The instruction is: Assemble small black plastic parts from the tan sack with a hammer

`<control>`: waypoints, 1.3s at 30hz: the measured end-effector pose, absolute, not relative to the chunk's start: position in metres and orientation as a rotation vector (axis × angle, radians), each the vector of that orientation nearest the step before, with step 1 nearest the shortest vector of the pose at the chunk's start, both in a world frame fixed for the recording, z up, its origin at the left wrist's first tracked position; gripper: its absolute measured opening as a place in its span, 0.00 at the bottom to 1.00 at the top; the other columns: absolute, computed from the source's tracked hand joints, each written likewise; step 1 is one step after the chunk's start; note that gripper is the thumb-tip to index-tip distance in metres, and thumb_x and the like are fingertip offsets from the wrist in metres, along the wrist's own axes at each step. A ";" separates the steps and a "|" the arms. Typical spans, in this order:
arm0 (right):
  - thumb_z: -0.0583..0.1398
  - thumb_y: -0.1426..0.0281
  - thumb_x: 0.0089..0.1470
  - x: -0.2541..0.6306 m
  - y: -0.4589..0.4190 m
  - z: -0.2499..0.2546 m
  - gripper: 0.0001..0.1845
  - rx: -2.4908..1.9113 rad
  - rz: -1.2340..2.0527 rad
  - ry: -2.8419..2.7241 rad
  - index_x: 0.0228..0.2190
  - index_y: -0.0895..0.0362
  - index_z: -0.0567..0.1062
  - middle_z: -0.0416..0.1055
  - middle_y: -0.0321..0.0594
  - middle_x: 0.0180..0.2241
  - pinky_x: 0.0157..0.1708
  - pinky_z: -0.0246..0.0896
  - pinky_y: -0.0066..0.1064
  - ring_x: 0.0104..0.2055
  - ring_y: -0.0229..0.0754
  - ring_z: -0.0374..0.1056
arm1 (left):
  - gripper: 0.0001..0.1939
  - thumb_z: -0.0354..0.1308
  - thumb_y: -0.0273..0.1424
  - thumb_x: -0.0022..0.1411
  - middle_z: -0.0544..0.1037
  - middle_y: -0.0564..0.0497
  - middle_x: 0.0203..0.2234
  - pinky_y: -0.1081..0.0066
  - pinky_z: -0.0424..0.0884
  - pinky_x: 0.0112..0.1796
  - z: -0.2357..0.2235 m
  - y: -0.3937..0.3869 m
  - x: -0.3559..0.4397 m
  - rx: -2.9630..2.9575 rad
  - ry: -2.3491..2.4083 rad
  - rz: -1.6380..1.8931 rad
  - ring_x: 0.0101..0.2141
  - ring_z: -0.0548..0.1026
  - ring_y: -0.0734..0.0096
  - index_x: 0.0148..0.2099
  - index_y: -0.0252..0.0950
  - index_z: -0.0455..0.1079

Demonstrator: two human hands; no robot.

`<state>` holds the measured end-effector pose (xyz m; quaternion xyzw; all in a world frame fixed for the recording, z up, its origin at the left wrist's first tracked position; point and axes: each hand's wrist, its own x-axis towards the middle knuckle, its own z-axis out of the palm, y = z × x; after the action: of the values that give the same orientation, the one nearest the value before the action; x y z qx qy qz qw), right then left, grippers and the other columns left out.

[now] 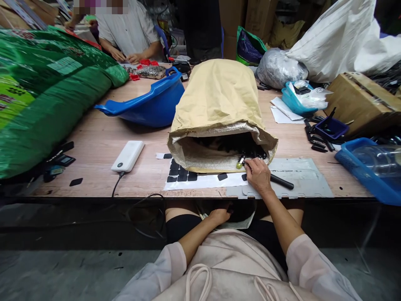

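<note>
Head view: the wood-grain surface (100, 133) spans the frame, its front edge (94, 196) just ahead of the person's lap (180, 228).
Room at left: open wood grain shows between the white power bank (129, 155) and the blue basin (150, 102), and between the power bank and the sack (224, 92).
Room at right: narrower; a grey sheet (307, 175) lies along the front edge, loose black parts (318, 147) lie farther back, and a blue tray (352, 156) projects past the edge.
Sack position: lying mid-surface, mouth toward the person, lower lip over a white strip sheet (205, 183) with black patches (182, 177).
Sack interior: dark; black contents (241, 143) show, single shapes hard to make out.
Frame limits: the green bag (62, 92) is cut off at left, the blue tray at right, a co-worker (131, 29) at the top.
Black rod (283, 182): emerges beside the right hand (258, 173), which hides its inner end; whether it joins the shiny piece (240, 162) cannot be told.
Right hand: at the sack's lower lip, fingers nearly closed, fingertips pinching the shiny piece.
Left hand (219, 215): below the front edge, over the lap, at the opening of a pale bag (249, 222); fingertips hidden, so spread and grip cannot be told.
</note>
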<state>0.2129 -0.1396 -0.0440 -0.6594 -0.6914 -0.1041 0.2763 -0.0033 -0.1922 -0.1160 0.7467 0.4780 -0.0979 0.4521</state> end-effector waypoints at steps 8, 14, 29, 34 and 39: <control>0.57 0.70 0.65 0.212 -0.140 -0.046 0.12 -1.790 -0.261 -1.864 0.45 0.53 0.80 0.76 0.44 0.39 0.44 0.58 0.39 0.42 0.48 0.65 | 0.14 0.62 0.42 0.68 0.84 0.51 0.35 0.73 0.73 0.37 0.005 -0.143 -0.005 1.811 0.328 0.048 0.33 0.79 0.69 0.47 0.39 0.81; 0.58 0.70 0.64 0.212 -0.138 -0.047 0.12 -1.796 -0.249 -1.868 0.45 0.53 0.80 0.76 0.44 0.39 0.43 0.59 0.39 0.42 0.48 0.65 | 0.10 0.58 0.29 0.67 0.84 0.43 0.40 0.63 0.75 0.46 0.003 -0.027 0.023 1.850 1.467 0.840 0.42 0.80 0.58 0.45 0.35 0.80; 0.59 0.72 0.63 0.208 -0.139 -0.043 0.11 -1.812 -0.258 -1.856 0.44 0.54 0.80 0.76 0.43 0.39 0.43 0.57 0.37 0.42 0.47 0.65 | 0.13 0.65 0.38 0.64 0.82 0.48 0.36 0.66 0.73 0.41 -0.011 -0.032 -0.035 2.054 1.483 0.716 0.39 0.78 0.59 0.47 0.39 0.79; 0.60 0.71 0.63 0.208 -0.139 -0.044 0.11 -1.840 -0.284 -1.848 0.45 0.55 0.80 0.76 0.42 0.38 0.43 0.57 0.37 0.42 0.47 0.65 | 0.06 0.67 0.30 0.59 0.79 0.51 0.34 0.67 0.71 0.43 -0.019 -0.053 -0.013 2.190 1.145 0.624 0.39 0.76 0.63 0.40 0.39 0.78; 0.57 0.70 0.66 0.212 -0.139 -0.043 0.12 -1.853 -0.266 -1.886 0.46 0.54 0.80 0.76 0.44 0.39 0.42 0.56 0.37 0.42 0.47 0.65 | 0.08 0.70 0.27 0.56 0.78 0.53 0.34 0.67 0.70 0.44 -0.035 -0.052 -0.006 2.098 1.131 0.712 0.40 0.76 0.65 0.40 0.39 0.78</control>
<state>0.2121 -0.1389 -0.0434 -0.6770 -0.6890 -0.0973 0.2398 -0.0059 -0.0516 -0.0349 0.7987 0.4306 0.2712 0.3212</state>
